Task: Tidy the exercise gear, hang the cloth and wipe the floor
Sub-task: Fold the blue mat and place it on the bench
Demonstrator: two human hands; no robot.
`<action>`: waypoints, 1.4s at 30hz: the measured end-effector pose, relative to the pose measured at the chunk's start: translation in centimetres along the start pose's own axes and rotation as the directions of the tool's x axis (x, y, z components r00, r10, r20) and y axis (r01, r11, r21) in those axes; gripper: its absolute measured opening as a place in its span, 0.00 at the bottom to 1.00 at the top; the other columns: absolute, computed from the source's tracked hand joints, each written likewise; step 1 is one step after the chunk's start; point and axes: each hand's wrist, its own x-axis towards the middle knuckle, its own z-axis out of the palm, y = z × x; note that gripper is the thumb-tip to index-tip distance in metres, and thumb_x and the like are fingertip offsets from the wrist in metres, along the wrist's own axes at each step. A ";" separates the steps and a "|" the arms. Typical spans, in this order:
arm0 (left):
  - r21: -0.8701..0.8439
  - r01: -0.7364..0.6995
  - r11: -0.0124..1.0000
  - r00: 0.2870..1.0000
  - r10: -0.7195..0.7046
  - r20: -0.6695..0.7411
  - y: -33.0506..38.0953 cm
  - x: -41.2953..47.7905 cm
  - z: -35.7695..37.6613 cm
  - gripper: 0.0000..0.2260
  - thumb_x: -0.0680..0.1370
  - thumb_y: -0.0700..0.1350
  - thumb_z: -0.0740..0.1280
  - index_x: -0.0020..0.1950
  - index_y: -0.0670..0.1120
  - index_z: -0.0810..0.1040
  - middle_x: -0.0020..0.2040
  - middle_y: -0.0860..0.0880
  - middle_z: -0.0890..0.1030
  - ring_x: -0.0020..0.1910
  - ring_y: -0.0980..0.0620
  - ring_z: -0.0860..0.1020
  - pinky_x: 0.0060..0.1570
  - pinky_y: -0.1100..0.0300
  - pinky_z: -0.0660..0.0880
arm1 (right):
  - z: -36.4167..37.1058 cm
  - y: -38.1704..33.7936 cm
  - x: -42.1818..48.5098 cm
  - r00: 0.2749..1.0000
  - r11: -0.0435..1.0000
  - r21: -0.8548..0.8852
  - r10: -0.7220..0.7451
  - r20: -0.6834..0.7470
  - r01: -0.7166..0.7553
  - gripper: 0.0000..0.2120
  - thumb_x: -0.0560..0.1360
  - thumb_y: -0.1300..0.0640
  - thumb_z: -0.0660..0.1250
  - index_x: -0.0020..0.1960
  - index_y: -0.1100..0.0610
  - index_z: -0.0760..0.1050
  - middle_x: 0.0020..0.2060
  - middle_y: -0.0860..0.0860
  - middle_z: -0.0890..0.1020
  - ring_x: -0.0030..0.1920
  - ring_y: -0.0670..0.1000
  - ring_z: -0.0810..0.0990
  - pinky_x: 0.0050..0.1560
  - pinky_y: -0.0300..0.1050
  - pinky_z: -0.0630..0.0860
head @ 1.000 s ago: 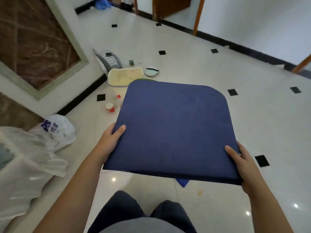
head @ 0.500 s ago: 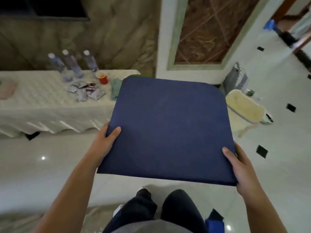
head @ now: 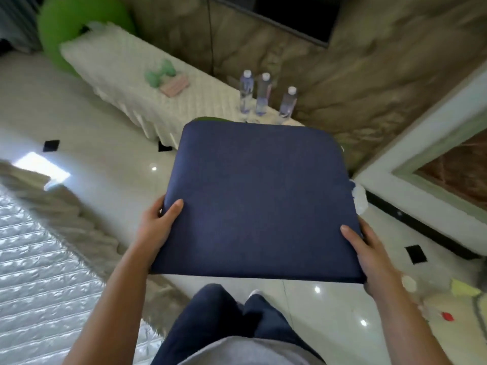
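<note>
A dark blue square mat (head: 258, 196) with rounded far corners is held flat in front of me at waist height. My left hand (head: 158, 225) grips its near left edge, thumb on top. My right hand (head: 369, 251) grips its near right corner, thumb on top as well. A green edge (head: 208, 119) peeks out from under the mat's far side. A green dumbbell (head: 160, 72) and a pink pad (head: 175, 85) lie on the low cloth-covered table (head: 118, 64). A big green exercise ball (head: 79, 25) stands behind that table.
Three water bottles (head: 263, 94) stand at the table's near end by the stone wall. A fringed rug (head: 39, 246) lies on the floor at left. A yellow cloth (head: 463, 288) and small litter lie on the tiled floor at lower right.
The view has swung left: the table with the bottles has shifted right, and the green ball, dumbbell and rug have come into sight. Both hands keep the same hold on the blue mat.
</note>
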 end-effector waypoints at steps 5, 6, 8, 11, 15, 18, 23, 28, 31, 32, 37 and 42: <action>-0.106 0.000 0.994 0.987 -0.017 -0.161 -0.6 3.8 -5.1 0.06 0.78 0.44 0.63 0.55 0.48 0.75 0.43 0.57 0.79 0.36 0.68 0.77 0.35 0.73 0.72 | 8.5 -3.6 5.3 0.987 0.997 -0.065 -0.028 0.161 0.039 0.21 0.75 0.55 0.65 0.68 0.48 0.67 0.57 0.49 0.77 0.49 0.46 0.78 0.41 0.43 0.74; -0.116 0.000 0.993 0.982 -0.022 -0.188 -0.8 4.9 -6.4 0.06 0.78 0.43 0.63 0.54 0.48 0.75 0.43 0.58 0.79 0.33 0.71 0.77 0.33 0.75 0.72 | 10.5 -4.4 6.3 0.982 0.996 -0.074 -0.034 0.188 0.048 0.21 0.75 0.55 0.65 0.68 0.48 0.68 0.57 0.49 0.77 0.48 0.46 0.78 0.41 0.42 0.73; -0.132 0.001 0.991 0.971 -0.033 -0.239 -1.2 7.6 -9.1 0.07 0.78 0.44 0.64 0.55 0.48 0.76 0.43 0.56 0.79 0.32 0.72 0.76 0.35 0.72 0.72 | 14.9 -5.7 8.2 0.970 0.992 -0.102 -0.044 0.238 0.070 0.22 0.75 0.55 0.65 0.68 0.49 0.67 0.58 0.49 0.77 0.49 0.46 0.78 0.41 0.42 0.74; -0.176 -0.007 0.984 0.952 -0.048 -0.303 -1.2 12.4 -13.6 0.07 0.78 0.43 0.63 0.55 0.50 0.75 0.44 0.58 0.79 0.36 0.68 0.76 0.35 0.75 0.72 | 22.7 -7.7 11.2 0.953 0.983 -0.149 -0.058 0.297 0.106 0.22 0.76 0.55 0.64 0.69 0.50 0.67 0.60 0.50 0.77 0.51 0.47 0.78 0.44 0.43 0.75; -0.192 0.009 0.981 0.944 -0.071 -0.321 -0.4 19.5 -20.9 0.06 0.78 0.44 0.63 0.54 0.50 0.76 0.44 0.56 0.79 0.41 0.63 0.75 0.36 0.74 0.72 | 33.7 -10.9 14.1 0.947 0.979 -0.169 -0.053 0.316 0.111 0.22 0.75 0.55 0.65 0.69 0.50 0.68 0.60 0.50 0.77 0.51 0.49 0.79 0.45 0.44 0.75; -0.182 -0.001 0.983 0.941 -0.061 -0.333 0.4 24.9 -26.5 0.05 0.78 0.44 0.63 0.52 0.52 0.75 0.44 0.58 0.79 0.42 0.61 0.76 0.37 0.73 0.73 | 41.4 -13.1 15.5 0.941 0.978 -0.173 -0.058 0.334 0.121 0.21 0.76 0.55 0.64 0.68 0.49 0.68 0.59 0.49 0.77 0.50 0.47 0.78 0.45 0.43 0.74; -0.193 0.038 0.981 0.948 -0.096 -0.303 2.2 34.4 -32.3 0.06 0.78 0.47 0.63 0.54 0.52 0.75 0.46 0.58 0.79 0.44 0.59 0.77 0.42 0.65 0.72 | 50.7 -16.5 18.9 0.949 0.983 -0.166 -0.023 0.315 0.079 0.22 0.76 0.53 0.65 0.68 0.48 0.67 0.59 0.49 0.77 0.53 0.51 0.78 0.46 0.46 0.75; -0.183 0.043 0.982 0.965 -0.088 -0.247 4.8 45.2 -35.0 0.04 0.78 0.47 0.62 0.50 0.55 0.76 0.45 0.59 0.80 0.43 0.61 0.78 0.40 0.66 0.72 | 57.9 -19.8 24.9 0.963 0.980 -0.193 0.011 0.270 0.043 0.23 0.75 0.51 0.65 0.69 0.48 0.67 0.61 0.49 0.76 0.57 0.55 0.77 0.48 0.49 0.75; -0.150 0.063 0.987 0.966 -0.099 -0.241 7.3 52.3 -36.3 0.06 0.78 0.48 0.62 0.54 0.52 0.75 0.47 0.57 0.80 0.45 0.57 0.79 0.40 0.63 0.73 | 62.9 -22.8 29.5 0.964 0.983 -0.181 0.009 0.265 0.040 0.22 0.75 0.51 0.65 0.68 0.49 0.68 0.59 0.50 0.77 0.54 0.54 0.78 0.48 0.49 0.75; -0.146 0.062 0.987 0.964 -0.097 -0.247 8.3 54.6 -36.9 0.07 0.78 0.48 0.62 0.55 0.51 0.75 0.47 0.57 0.80 0.46 0.56 0.79 0.41 0.63 0.73 | 64.5 -24.1 30.9 0.963 0.984 -0.174 0.009 0.268 0.039 0.22 0.75 0.52 0.65 0.68 0.49 0.68 0.58 0.49 0.77 0.52 0.52 0.78 0.47 0.48 0.75; -0.114 0.045 0.992 0.964 -0.073 -0.257 13.2 64.5 -41.0 0.07 0.79 0.48 0.62 0.56 0.52 0.74 0.46 0.59 0.79 0.44 0.58 0.78 0.39 0.64 0.71 | 72.9 -30.0 36.6 0.952 0.984 -0.174 0.026 0.306 0.029 0.23 0.75 0.51 0.64 0.69 0.49 0.66 0.58 0.49 0.76 0.54 0.53 0.77 0.44 0.47 0.76; -0.085 0.072 0.994 0.969 -0.090 -0.229 15.2 74.0 -46.1 0.16 0.78 0.52 0.62 0.64 0.49 0.73 0.54 0.52 0.79 0.51 0.51 0.79 0.46 0.58 0.74 | 81.5 -33.9 41.0 0.952 0.985 -0.173 0.049 0.301 0.004 0.23 0.76 0.50 0.64 0.70 0.48 0.65 0.59 0.48 0.75 0.55 0.53 0.77 0.46 0.48 0.75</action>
